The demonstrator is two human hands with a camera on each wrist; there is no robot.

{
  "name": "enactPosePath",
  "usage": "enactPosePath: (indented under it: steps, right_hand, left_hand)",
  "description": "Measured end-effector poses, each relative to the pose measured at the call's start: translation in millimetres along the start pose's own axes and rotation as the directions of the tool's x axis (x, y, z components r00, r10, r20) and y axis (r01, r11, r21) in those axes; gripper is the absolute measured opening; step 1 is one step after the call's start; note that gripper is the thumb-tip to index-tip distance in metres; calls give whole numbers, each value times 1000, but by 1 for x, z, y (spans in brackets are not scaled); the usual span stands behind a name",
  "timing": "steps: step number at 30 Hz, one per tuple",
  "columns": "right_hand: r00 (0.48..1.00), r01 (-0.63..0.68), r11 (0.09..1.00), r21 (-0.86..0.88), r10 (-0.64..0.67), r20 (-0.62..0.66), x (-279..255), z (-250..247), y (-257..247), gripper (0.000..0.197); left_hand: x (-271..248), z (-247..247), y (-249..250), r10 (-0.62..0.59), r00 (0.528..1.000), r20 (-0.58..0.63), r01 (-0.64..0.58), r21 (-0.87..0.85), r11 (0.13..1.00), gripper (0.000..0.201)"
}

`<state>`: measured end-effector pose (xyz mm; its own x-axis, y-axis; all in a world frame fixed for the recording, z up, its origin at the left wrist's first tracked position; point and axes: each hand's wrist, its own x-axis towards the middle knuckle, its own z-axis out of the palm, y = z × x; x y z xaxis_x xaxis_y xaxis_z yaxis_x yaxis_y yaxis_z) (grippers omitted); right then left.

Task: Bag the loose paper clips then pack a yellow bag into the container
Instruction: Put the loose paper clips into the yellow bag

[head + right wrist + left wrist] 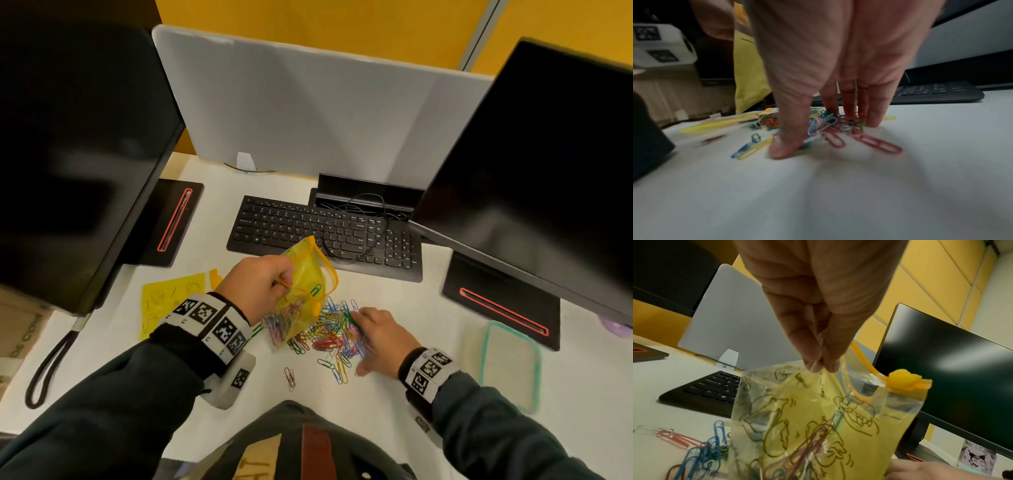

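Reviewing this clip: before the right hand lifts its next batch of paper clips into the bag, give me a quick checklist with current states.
1. Left hand pinches the yellow bag by its rim: ok.
2. Bag mouth open, slider at one end: ok.
3. Right hand down on the loose paper clips, fingers extended: ok.
4. Clips actually gripped: cannot tell.
5. All clips bagged: not ok, many on the table.
6. Container within reach at right: ok.

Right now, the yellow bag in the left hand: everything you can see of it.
The yellow bag is thin, see-through plastic with a yellow back panel, brown line drawings, and an orange zip strip with a yellow slider. Its mouth is open. The left hand pinches its top edge, so it hangs over the loose paper clips. Coloured clips are already inside.
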<state>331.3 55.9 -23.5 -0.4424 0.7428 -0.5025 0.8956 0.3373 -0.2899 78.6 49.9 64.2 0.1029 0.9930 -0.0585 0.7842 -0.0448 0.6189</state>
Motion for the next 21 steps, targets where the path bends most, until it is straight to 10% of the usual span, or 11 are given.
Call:
enactPosePath:
  steps: [8, 21]
  right_hand:
    - [987, -61, 995, 79, 72, -146, 2, 5, 2, 35]
    - [901, -22, 884, 468, 220, -373, -27, -37, -2, 19]
  left_hand:
    - [-4, 7, 7, 18, 1000, 8, -18, 4, 1000, 14]
    - [-7, 11, 15, 50, 997, 53, -52, 22, 998, 11]
